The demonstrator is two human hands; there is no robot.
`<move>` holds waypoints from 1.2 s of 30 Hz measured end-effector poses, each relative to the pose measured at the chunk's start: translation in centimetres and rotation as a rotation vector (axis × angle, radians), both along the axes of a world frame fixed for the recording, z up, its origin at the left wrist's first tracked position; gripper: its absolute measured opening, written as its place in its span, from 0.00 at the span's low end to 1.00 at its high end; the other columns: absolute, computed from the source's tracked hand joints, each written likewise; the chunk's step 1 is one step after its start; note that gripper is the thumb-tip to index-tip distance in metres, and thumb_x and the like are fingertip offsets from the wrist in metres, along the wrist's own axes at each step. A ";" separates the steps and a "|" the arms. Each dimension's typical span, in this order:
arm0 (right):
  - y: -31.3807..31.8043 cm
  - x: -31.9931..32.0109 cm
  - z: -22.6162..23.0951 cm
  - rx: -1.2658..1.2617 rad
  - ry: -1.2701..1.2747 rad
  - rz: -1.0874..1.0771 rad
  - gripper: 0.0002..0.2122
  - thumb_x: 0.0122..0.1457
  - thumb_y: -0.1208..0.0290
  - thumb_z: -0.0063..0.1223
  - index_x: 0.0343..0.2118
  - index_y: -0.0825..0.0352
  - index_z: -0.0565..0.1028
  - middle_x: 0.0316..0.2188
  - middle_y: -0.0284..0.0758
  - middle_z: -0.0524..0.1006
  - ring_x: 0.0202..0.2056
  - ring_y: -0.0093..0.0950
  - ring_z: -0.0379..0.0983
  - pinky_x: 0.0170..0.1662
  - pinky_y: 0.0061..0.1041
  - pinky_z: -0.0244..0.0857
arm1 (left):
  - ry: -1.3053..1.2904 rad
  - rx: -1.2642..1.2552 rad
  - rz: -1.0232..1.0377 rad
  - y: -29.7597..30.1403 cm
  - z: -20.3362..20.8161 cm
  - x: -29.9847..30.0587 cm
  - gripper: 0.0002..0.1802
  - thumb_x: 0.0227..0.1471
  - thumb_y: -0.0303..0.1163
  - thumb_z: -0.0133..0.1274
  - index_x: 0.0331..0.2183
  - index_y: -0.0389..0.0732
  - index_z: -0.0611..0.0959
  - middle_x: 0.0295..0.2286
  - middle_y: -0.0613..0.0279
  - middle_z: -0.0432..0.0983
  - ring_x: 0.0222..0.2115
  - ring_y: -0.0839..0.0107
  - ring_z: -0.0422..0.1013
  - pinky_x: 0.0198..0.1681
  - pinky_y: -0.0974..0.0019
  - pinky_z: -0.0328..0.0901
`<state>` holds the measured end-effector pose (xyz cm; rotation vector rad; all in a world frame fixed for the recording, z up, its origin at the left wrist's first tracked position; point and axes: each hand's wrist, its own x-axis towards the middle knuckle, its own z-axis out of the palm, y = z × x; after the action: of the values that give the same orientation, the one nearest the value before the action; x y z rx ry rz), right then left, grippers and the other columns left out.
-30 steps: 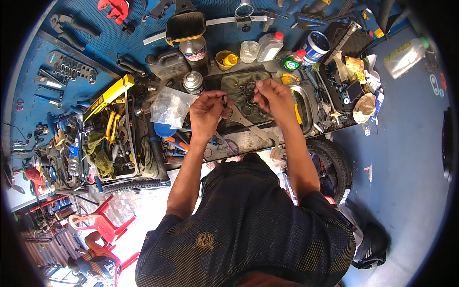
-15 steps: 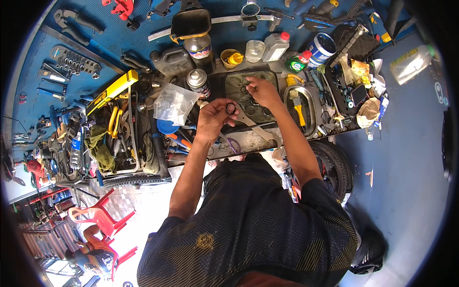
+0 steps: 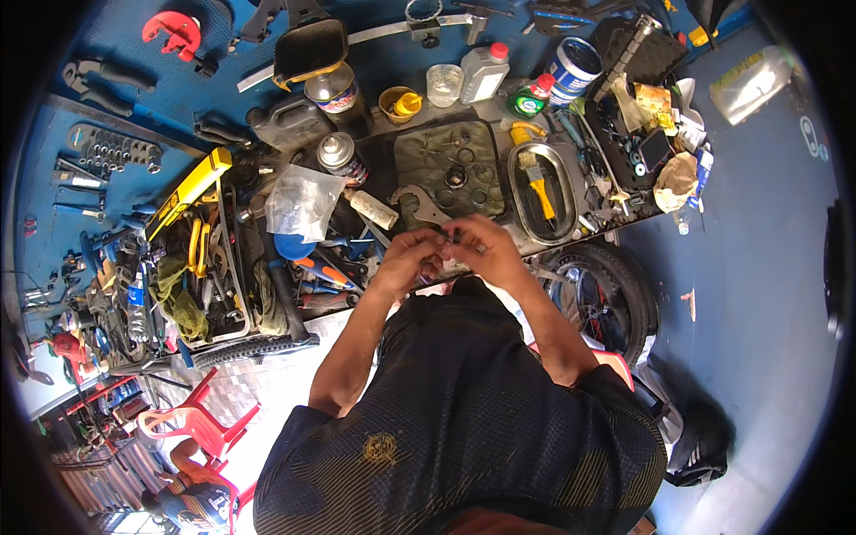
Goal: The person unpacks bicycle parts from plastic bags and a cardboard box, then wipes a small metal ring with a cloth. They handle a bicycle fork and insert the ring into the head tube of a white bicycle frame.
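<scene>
From the head view, both hands come together at the bench's near edge, the left hand (image 3: 410, 260) and the right hand (image 3: 486, 250) each curled with fingertips pinched on a small dark part (image 3: 452, 236) between them, mostly hidden by the fingers! Just beyond, a flat metal spanner (image 3: 426, 209) lies at the lower left of a dark green cloth (image 3: 434, 160), where thin rings and a round black part (image 3: 456, 176) sit, while over to the right a yellow-handled brush (image 3: 540, 192) rests in an oval metal tray (image 3: 564, 198)!
</scene>
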<state>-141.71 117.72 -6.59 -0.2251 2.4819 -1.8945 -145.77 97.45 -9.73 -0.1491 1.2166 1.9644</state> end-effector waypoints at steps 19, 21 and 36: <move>6.7 -6.6 -4.1 -0.056 -0.142 -0.295 0.08 0.61 0.66 0.59 0.36 0.66 0.77 0.20 0.26 0.73 0.22 0.18 0.67 0.27 0.21 0.61 | 1.243 -0.916 -0.093 7.0 -5.1 -8.8 0.14 0.49 0.36 0.66 0.38 0.45 0.84 0.38 0.60 0.77 0.40 0.60 0.76 0.39 0.59 0.73; 6.7 -7.7 -4.1 0.159 -0.168 -0.281 0.08 0.59 0.68 0.59 0.38 0.64 0.77 0.22 0.30 0.75 0.24 0.25 0.70 0.30 0.26 0.64 | 0.982 -0.718 -0.056 5.4 -5.0 -9.3 0.15 0.50 0.36 0.67 0.38 0.42 0.83 0.38 0.60 0.78 0.38 0.64 0.77 0.38 0.63 0.73; 2.3 -12.8 -4.7 0.632 -0.038 0.119 0.16 0.50 0.80 0.54 0.45 0.64 0.76 0.41 0.44 0.75 0.45 0.46 0.73 0.49 0.41 0.68 | 0.152 0.408 0.321 -3.7 1.5 -2.7 0.15 0.63 0.36 0.53 0.46 0.36 0.78 0.44 0.57 0.79 0.45 0.62 0.77 0.40 0.61 0.73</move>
<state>-154.49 119.99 -11.31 -0.3041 2.8030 -0.9850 -148.52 93.78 -8.24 0.0173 0.8981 2.5016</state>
